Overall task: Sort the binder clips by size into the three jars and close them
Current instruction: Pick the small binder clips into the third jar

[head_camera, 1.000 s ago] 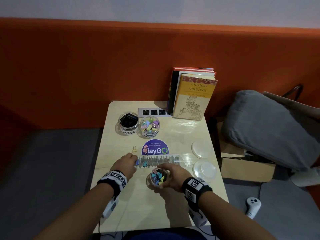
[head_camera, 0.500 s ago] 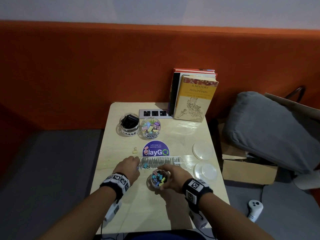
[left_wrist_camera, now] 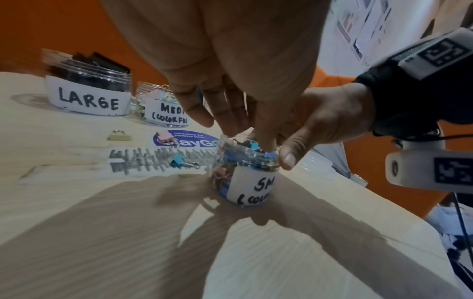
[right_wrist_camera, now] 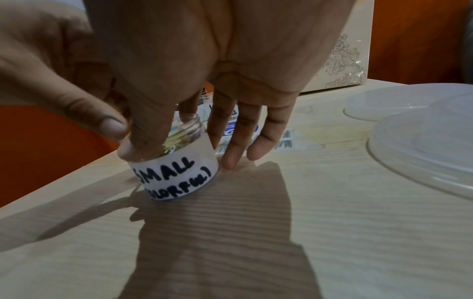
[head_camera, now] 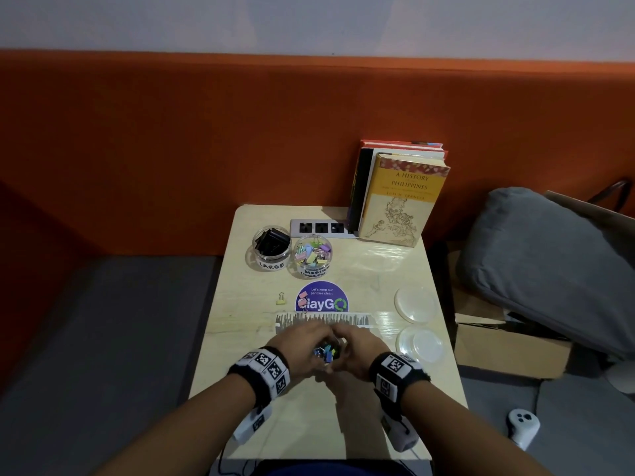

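Observation:
The small jar (head_camera: 326,353) (left_wrist_camera: 245,182) (right_wrist_camera: 176,174), labelled SMALL (COLORFUL), stands lidless near the table's front, part full of coloured clips. My right hand (head_camera: 357,345) (left_wrist_camera: 320,125) (right_wrist_camera: 163,133) grips its rim, thumb in front and fingers behind. My left hand (head_camera: 302,338) (left_wrist_camera: 230,125) hangs over the mouth with straight fingers pointing in and the thumb apart; a blue clip sits at one fingertip. The open LARGE jar (head_camera: 271,250) (left_wrist_camera: 89,95) holds black clips, the open MEDIUM jar (head_camera: 313,255) (left_wrist_camera: 163,113) pastel ones. Loose on the table lie a yellow clip (head_camera: 281,299) (left_wrist_camera: 119,137), a pink clip (head_camera: 302,302) (left_wrist_camera: 165,136) and a blue clip (left_wrist_camera: 179,160).
Clear lids (head_camera: 416,304) (right_wrist_camera: 422,149) lie at the table's right edge. Books (head_camera: 395,197) and a power strip (head_camera: 321,228) stand at the back. Right of the table (head_camera: 343,424) are a grey cushion (head_camera: 549,262), a cardboard box (head_camera: 498,345) and a white controller (head_camera: 522,426).
My left hand has moved right from the printed strip on the table to the small jar's mouth. The right hand has kept its hold on the jar.

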A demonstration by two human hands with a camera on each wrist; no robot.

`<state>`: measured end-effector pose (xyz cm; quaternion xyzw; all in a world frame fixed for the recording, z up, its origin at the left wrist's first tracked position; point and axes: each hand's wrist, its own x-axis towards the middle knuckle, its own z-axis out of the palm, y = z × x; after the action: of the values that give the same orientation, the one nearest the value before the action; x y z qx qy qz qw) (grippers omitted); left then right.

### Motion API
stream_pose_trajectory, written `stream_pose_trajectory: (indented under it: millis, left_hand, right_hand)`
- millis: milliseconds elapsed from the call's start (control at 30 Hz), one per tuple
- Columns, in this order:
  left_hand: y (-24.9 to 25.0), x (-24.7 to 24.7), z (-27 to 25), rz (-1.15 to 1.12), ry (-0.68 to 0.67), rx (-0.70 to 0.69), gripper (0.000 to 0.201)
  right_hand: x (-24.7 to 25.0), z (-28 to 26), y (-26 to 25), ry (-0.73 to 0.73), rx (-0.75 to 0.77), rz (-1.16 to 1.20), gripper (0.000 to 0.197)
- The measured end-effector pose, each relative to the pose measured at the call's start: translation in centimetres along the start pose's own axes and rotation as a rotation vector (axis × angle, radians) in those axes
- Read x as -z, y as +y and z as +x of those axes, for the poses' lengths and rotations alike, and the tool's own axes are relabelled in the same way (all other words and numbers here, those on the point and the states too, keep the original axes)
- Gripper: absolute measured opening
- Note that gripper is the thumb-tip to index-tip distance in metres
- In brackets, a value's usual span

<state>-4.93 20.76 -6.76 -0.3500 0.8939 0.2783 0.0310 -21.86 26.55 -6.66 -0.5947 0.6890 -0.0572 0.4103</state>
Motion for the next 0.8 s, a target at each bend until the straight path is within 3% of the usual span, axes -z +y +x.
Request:
stream_pose_trajectory:
  millis: [133,300,400,500,633,733,800]
  left_hand:
    - [-1.0,-0.3,-0.4,0.089,0.029,-0.017,0.028]
    - [-1.2,-0.7,-0.7,0.170,-0.005,-0.112,0.026]
    - [-1.8,-0.2,-0.5,0.045,0.101,0.030,0.025]
    - [-3.4,0.6,0.1,0.060,0.137,0.195,0.033]
    - [-6.1,1.8,1.3,0.255,-0.061,0.388,0.068]
    - [-7.5,1.9,2.0,0.339,-0.239,0.407,0.075]
    - [-8.0,1.5,2.2,0.370,-0.265,0.392,0.076]
  right_hand:
    - [0.0,0.0,0.0,-0.007,0.011,0.005,0.071]
    - [-0.1,0.1,0.1,-0.008,0.017,-0.009,0.075]
    - [-0.2,0.2,0.2,-0.006,0.010,-0.012,0.075]
    - [-0.2,0.2,0.2,-0.009,-0.006,-0.006,0.078]
    - [-0.2,0.2,0.3,-0.004,-0.021,-0.005,0.078]
    - [-0.3,0.0,0.3,-0.004,-0.031,0.001,0.077]
    - [-0.3,0.1,0.3,-0.009,-0.046,0.011,0.078]
